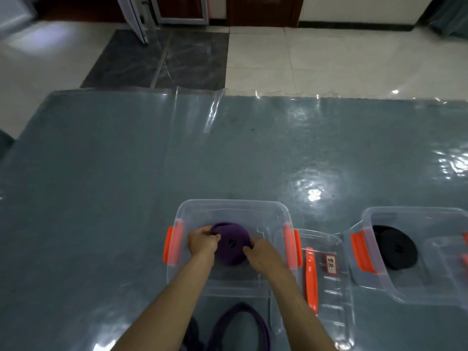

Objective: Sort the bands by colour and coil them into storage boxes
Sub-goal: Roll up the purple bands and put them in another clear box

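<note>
— Purple coil [231, 245] sits in the clear box [255, 211]. Left hand [202, 243] and right hand [259, 250] pinch its edges

— Press it flat so it stays wound, then let go slowly

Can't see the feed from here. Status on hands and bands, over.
Left hand and right hand both grip purple coil inside clear box. Loose purple band waits near table edge. Black coil boxed. Nothing blocking.

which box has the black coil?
The right-hand box, at the frame's edge. The box under both hands holds the purple coil instead.
</note>
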Available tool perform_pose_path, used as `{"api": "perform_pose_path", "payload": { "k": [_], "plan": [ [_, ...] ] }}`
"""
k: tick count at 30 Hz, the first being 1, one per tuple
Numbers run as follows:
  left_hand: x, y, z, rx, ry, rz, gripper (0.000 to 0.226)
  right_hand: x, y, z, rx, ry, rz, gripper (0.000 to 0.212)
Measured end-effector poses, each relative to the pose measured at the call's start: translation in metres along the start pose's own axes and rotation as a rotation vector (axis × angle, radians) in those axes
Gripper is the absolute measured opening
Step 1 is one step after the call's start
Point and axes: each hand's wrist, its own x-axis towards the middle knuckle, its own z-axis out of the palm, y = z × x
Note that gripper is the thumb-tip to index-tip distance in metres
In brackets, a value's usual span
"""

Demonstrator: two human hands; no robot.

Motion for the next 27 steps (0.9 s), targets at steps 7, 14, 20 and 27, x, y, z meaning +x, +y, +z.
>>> {"api": "perform_pose_path", "payload": {
  "k": [7,14,20,27],
  "plan": [
    [-0.054,0.035,-0.038,0.585,-0.25,0.393,0.028,-0.049,-0.016,-0.014,-0.168,0.236,-0.259,0.035],
    [-0.154,0.002,-0.108,0.589,-0.213,1.079,0.037,-0.147,0.023,-0.006,-0.083,0.632,-0.644,0.023],
    [-0.185,-0.09,-0.15,0.585,-0.071,0.992,0.024,-0.168,0.09,0.048,-0.051,0.641,-0.483,0.015],
    [-0.178,-0.169,-0.134,1.049,-0.278,0.662,0.046,-0.153,0.136,0.117,-0.113,0.252,-0.084,0.03]
  ]
}}
